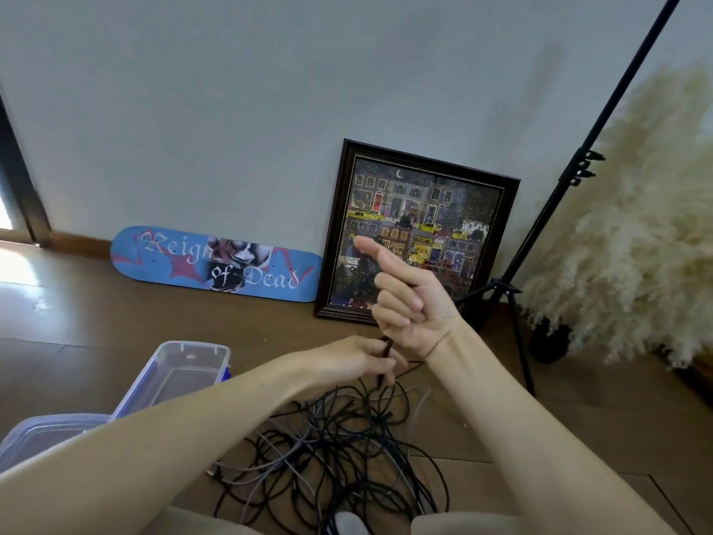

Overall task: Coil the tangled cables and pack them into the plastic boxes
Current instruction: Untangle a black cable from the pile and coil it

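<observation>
A tangled heap of black and grey cables (332,453) lies on the wooden floor between my forearms. My left hand (360,359) grips a black cable (387,347) above the heap, fingers curled round it. My right hand (409,295) is raised just above the left, forefinger stretched out to the left and the other fingers curled; a dark cable seems to run through its palm, though the hold is hard to make out. Two clear plastic boxes stand at the left: one open (216,351) beyond my left forearm, another (34,430) at the lower left, partly hidden by that arm.
A blue skateboard deck (162,260) and a framed picture (497,210) lean against the wall ahead. A black tripod stand (517,303) rises at the right beside a pot of pale pampas grass (625,241). My knees (463,525) show at the bottom edge.
</observation>
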Motion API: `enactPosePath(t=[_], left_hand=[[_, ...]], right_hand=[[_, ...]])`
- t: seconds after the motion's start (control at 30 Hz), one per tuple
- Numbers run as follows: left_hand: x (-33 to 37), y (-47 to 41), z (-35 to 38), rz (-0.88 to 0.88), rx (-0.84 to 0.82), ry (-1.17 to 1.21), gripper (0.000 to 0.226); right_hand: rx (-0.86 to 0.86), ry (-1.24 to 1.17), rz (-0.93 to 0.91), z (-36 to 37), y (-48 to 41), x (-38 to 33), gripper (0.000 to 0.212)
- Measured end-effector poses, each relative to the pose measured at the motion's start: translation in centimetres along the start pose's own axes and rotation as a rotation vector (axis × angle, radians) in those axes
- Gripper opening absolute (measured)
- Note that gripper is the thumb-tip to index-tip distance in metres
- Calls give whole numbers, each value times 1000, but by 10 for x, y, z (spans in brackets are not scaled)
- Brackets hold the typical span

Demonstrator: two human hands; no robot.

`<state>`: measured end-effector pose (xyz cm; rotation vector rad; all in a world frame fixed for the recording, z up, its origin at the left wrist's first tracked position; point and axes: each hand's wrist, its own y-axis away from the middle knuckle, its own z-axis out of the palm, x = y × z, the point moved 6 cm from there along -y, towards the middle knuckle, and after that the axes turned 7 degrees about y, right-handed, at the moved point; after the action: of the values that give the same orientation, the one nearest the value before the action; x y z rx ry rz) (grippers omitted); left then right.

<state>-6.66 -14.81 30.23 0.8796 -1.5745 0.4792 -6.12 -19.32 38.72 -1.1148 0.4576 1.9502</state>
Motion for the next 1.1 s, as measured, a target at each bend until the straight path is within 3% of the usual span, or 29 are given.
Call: enactPosePath(t=[0.1, 0.23, 0.37, 0.5, 0.7, 1.0, 1.1], left_hand=[[-8, -6, -11, 1, 182, -170, 27], [14, -3, -29, 121, 381, -203, 29], [19, -7, -28, 108, 270, -441, 29], [16, -3, -12, 96, 195, -434, 24], [13, -7, 8, 104, 224, -255, 26], [14, -1, -4, 77, 318, -334, 15], [17, 2, -8, 75, 329, -283, 32]], right_hand=[[137, 109, -37, -15, 8, -9, 32], [397, 481, -83, -39, 10, -9, 35], [454, 473, -174, -39, 7, -8, 34], [407, 489, -146, -29, 1, 5, 31], [487, 863, -179, -27, -1, 4, 56], [461, 859, -162, -24, -6, 10, 58], [494, 1007, -173, -19, -6, 13, 57]])
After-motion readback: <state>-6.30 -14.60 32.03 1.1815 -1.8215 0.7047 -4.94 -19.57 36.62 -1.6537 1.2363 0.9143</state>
